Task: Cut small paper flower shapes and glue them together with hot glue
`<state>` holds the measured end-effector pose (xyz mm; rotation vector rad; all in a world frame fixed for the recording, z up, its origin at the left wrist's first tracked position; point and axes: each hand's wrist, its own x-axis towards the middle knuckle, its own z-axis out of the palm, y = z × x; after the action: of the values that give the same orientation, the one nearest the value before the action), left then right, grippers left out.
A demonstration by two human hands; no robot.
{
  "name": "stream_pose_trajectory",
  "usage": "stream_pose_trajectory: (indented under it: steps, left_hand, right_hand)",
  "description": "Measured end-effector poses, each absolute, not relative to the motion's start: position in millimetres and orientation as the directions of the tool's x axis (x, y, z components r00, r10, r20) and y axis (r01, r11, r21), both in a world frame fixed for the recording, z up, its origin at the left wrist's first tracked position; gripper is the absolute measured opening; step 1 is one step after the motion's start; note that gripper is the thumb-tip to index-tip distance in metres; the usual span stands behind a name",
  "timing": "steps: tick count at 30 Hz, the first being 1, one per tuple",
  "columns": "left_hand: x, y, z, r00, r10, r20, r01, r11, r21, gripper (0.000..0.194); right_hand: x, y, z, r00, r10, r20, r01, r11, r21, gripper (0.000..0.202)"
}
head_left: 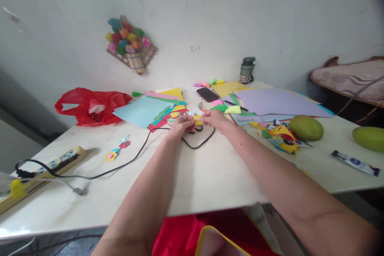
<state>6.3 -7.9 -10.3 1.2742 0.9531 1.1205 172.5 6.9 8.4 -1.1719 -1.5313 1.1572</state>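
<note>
A small yellow paper piece (198,120) is pinched between my two hands at the middle of the table. My left hand (182,125) closes on its left side, and my right hand (216,121) grips its right side with thumb and forefinger. Just behind the hands lies a white item (195,112), partly hidden. Coloured paper cutouts (168,118) spread left of my left hand. A black cable (196,148) loops under and in front of both hands. Green clay (220,108) sits behind my right hand.
A power strip (57,163) and small flower cutouts (124,142) lie at left, near a red bag (96,106). A phone (207,95) and bottle (247,71) stand farther back. Purple paper (276,102), paper scraps (283,138), a green fruit (306,128) and a tube (355,163) are at right.
</note>
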Motion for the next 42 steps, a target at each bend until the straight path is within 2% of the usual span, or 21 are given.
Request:
stream_pose_trajectory:
  steps: [6, 14, 31, 36, 42]
  left_hand:
    - [6.3, -6.6, -11.1, 0.228, 0.973, 0.04, -0.085, -0.021, 0.996, 0.028]
    - [6.9, -6.7, -11.1, 0.213, 0.976, 0.047, -0.088, -0.029, 0.996, 0.03]
    - [8.2, -8.0, -10.0, 0.233, 0.971, 0.049, -0.073, -0.033, 0.997, 0.03]
    - [7.8, -8.5, -9.5, 0.228, 0.972, 0.053, -0.075, -0.037, 0.997, 0.029]
    - [7.1, -8.2, -10.2, 0.22, 0.973, 0.072, -0.095, -0.052, 0.994, 0.028]
  right_hand:
    - [173.1, 9.1, 6.6, -0.175, 0.98, 0.092, 0.199, 0.126, -0.972, 0.036]
    - [175.3, 10.5, 4.2, -0.248, 0.968, 0.038, 0.143, 0.075, -0.987, 0.035]
    - [172.2, 11.9, 2.4, -0.205, 0.975, 0.081, 0.187, 0.12, -0.975, 0.033]
    - [173.0, 11.3, 1.6, -0.234, 0.97, 0.073, 0.161, 0.112, -0.981, 0.033]
    - [179.2, 12.0, 3.2, -0.316, 0.949, 0.01, 0.041, 0.024, -0.999, 0.041]
